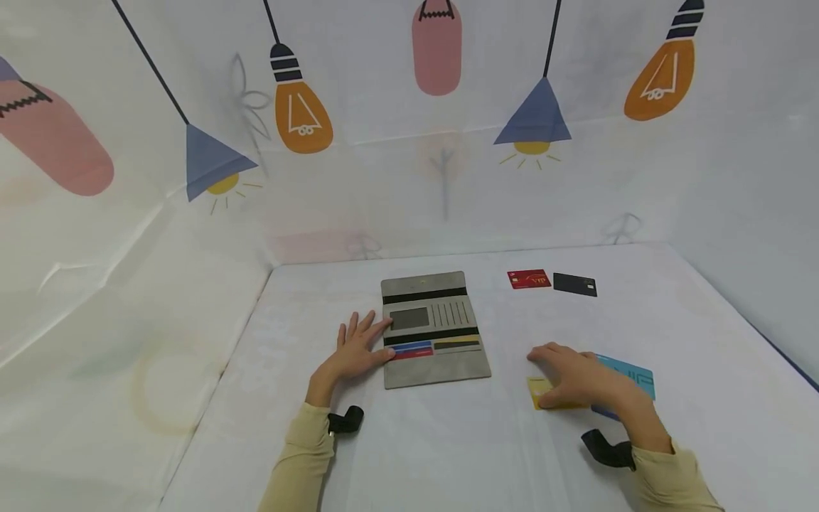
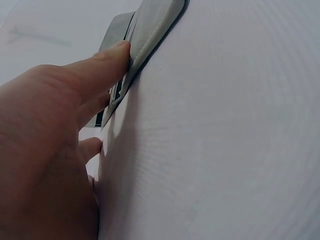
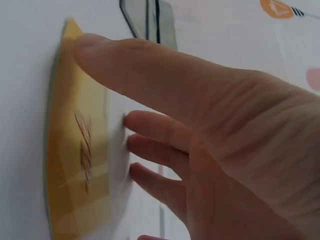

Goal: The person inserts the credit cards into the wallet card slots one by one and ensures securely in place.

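Observation:
An unfolded grey card wallet [image 1: 441,366] lies on the white table, with blue, red, yellow and dark cards in its lower slots. Along its left edge rests my left hand [image 1: 353,355], fingers spread and thumb on the wallet, as the left wrist view also shows with the wallet [image 2: 157,30]. Over a yellow card [image 1: 539,387] is my right hand [image 1: 585,377]. Its thumb touches one end of the yellow card [image 3: 80,150], while the other fingers reach past the card's far side, apart from it. Partly behind that hand lies a blue card [image 1: 630,373].
Farther back on the table, a red card [image 1: 529,279] and a black card [image 1: 574,284] lie side by side, to the right of the wallet. White cloth walls [image 1: 384,185] with printed lamps and bulbs stand behind and at the sides.

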A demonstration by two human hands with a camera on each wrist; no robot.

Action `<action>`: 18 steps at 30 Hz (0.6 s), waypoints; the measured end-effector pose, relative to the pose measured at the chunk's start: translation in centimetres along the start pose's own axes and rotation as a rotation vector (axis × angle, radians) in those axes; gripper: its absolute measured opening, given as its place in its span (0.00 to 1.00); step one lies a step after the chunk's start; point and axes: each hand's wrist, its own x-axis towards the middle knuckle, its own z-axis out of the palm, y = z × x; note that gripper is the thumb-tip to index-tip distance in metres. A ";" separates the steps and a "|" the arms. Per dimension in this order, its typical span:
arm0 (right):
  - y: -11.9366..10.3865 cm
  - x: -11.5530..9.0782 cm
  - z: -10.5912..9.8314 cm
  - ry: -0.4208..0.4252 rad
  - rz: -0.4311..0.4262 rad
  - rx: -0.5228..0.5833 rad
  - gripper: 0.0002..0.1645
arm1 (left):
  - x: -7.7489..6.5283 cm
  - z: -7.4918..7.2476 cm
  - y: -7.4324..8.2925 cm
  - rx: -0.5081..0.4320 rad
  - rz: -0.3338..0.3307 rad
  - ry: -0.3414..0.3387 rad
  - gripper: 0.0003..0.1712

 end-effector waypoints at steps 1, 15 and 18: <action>0.5 -0.3 -0.3 -0.002 -0.003 0.001 0.43 | 0.0 0.0 0.1 0.001 -0.002 -0.003 0.39; 2.7 -0.1 -0.5 0.108 -0.013 -0.061 0.22 | 0.2 0.0 0.0 -0.018 0.008 0.047 0.35; 2.8 -0.1 -0.3 0.124 -0.006 -0.059 0.22 | 0.2 0.1 0.0 -0.020 0.014 0.040 0.34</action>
